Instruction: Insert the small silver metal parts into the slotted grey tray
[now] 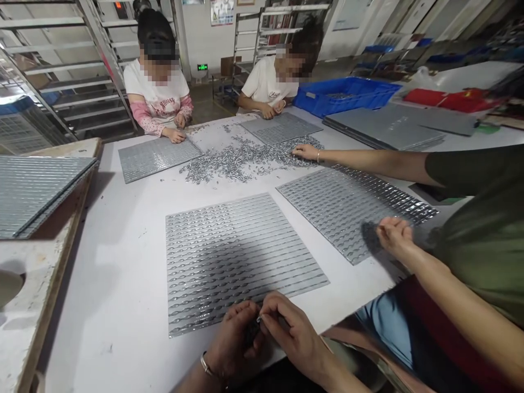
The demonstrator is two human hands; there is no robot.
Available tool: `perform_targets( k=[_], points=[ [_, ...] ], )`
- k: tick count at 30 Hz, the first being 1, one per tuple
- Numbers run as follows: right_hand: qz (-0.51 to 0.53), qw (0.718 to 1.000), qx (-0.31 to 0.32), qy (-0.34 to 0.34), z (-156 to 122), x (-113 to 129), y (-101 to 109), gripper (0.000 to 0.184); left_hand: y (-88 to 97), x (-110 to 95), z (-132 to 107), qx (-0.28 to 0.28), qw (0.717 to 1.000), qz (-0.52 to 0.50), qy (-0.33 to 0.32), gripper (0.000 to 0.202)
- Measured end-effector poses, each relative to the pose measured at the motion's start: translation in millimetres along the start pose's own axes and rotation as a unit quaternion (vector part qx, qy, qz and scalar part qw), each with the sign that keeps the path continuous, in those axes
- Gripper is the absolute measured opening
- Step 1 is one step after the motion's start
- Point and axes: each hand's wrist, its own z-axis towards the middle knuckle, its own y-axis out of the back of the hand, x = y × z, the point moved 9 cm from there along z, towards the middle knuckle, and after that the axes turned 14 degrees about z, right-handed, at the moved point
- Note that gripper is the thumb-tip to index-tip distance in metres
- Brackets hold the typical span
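Workshop, white counter [123,284]. Ribbed tray [237,256] lies flat at the near edge, within reach. Just below the tray, left hand [235,344] clenches a dark bunch of pins; right hand [292,333] pinches one pin [258,319]. Loose pin pile [245,158] beyond tray, shared.

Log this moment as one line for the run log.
left hand: holds small parts | right hand: pinches one part | tray: flat on table, at hands

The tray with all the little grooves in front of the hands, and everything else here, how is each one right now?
Grooved tray: flat on the table, apparently unfilled.
Left hand: closed on small dark pieces.
Right hand: pinching a small metal piece.
Pile of metal pieces: loose, spread mid-table.
Neighbour's tray: flat, partly filled.
Blue bin: open.
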Motion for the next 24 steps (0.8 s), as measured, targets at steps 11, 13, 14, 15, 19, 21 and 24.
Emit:
perform_targets(
  k=[11, 13, 14, 15, 19, 21, 24],
  points=[
    [0.057, 0.988, -0.002, -0.144, -3, -32, 7, 0.033, 16.7, 3, 1, -0.07, 0.993, 0.08, -0.045, 0.046],
    [0.086, 0.974, -0.012, -0.209, 2, -46, 8, 0.032, 23.3, 0, 1, -0.107, 0.989, 0.097, -0.045, 0.046],
    [0.079, 0.973, -0.024, -0.217, 7, -51, 11, 0.031, 25.0, -2, 1, -0.118, 0.988, 0.095, -0.039, 0.044],
    [0.055, 0.976, -0.038, -0.208, 14, -54, 16, 0.029, 25.4, -3, 0, -0.123, 0.988, 0.089, -0.03, 0.041],
    [-0.091, 0.988, -0.053, -0.114, 39, -53, 22, 0.023, 14.2, -4, -2, -0.086, 0.993, 0.08, 0.009, 0.036],
    [-0.13, 0.986, -0.032, -0.1, 44, -57, 17, 0.022, 6.9, -4, -3, -0.059, 0.995, 0.083, 0.009, 0.04],
    [-0.184, 0.978, -0.02, -0.093, 46, -62, 12, 0.021, 2.2, 1, -4, -0.037, 0.996, 0.077, 0.009, 0.047]
  ],
)
